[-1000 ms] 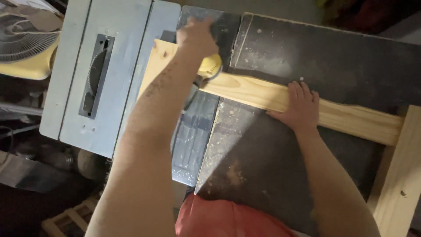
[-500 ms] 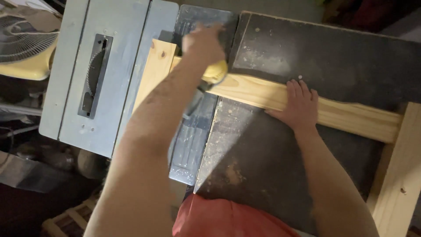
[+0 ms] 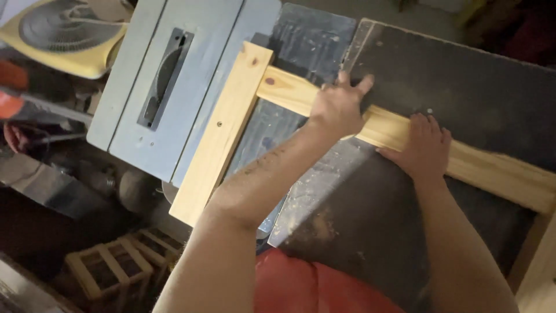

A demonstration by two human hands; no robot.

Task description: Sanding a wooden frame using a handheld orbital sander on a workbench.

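The person leans over a dark, dusty bench (image 3: 475, 87) with both hands on a pale wooden frame (image 3: 231, 116) that lies flat across it and over the edge of the grey table saw (image 3: 174, 69) at its left. The left hand (image 3: 339, 107) presses palm-down on the frame's long rail near the corner joint, fingers spread and gripping nothing, while the right hand (image 3: 425, 145) lies flat on the same rail just beside it, fingers together and likewise not closed around anything. A yellow fan (image 3: 63, 35) sits beyond the saw, and a small wooden crate (image 3: 116, 269) stands on the floor below.
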